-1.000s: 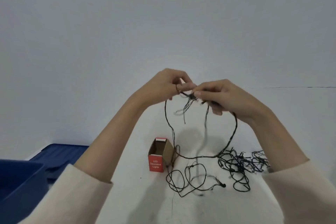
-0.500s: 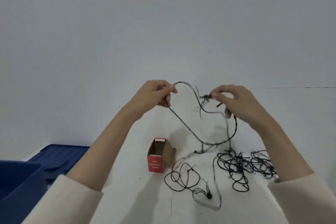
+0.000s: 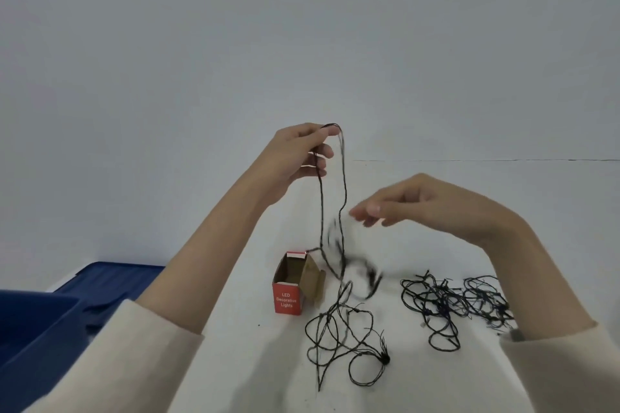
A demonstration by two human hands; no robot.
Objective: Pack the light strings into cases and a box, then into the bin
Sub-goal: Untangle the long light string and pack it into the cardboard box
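Black string prob. in L grip

Black light string hung partly raised, remainder looped on the surface; tangled second string lay right; open red box stood upright; blue bin far left.

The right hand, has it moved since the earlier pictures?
Yes. The right hand has dropped and shifted left, toward the red box.

Pinches thin black light string high with left hand, holds blurred right hand loose-fingered beside the hanging strand, over open red cardboard box.
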